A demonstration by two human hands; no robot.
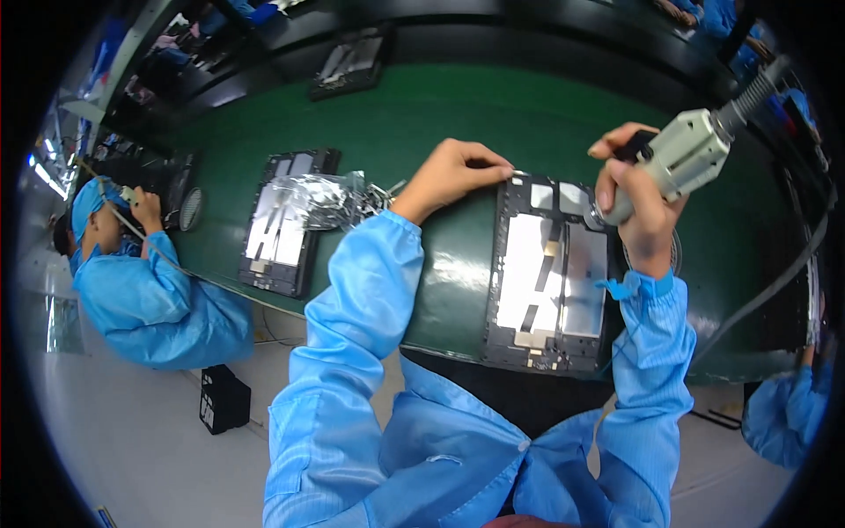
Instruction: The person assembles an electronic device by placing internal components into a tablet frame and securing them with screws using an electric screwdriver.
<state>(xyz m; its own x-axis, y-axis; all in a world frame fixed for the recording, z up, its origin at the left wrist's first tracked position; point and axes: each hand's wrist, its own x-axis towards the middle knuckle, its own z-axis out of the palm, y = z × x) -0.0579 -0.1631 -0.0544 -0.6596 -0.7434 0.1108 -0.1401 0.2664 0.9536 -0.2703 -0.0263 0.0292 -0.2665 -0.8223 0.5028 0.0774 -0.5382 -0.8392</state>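
An opened tablet-like device, with a black frame and silver panels, lies on the green bench in front of me. My left hand reaches to its far left corner with thumb and fingertips closed together. Whatever is pinched there is too small to make out. My right hand is wrapped round a pale grey electric screwdriver, which slants over the device's far right corner. A ribbed cable sleeve runs from its back end. The screwdriver's round nose is near the right edge; its bit is hidden.
Left of me lies a second opened device, a clear plastic bag over its right side. Another device sits at the bench's far side. A person in blue works at the left. A round rim shows behind my right wrist.
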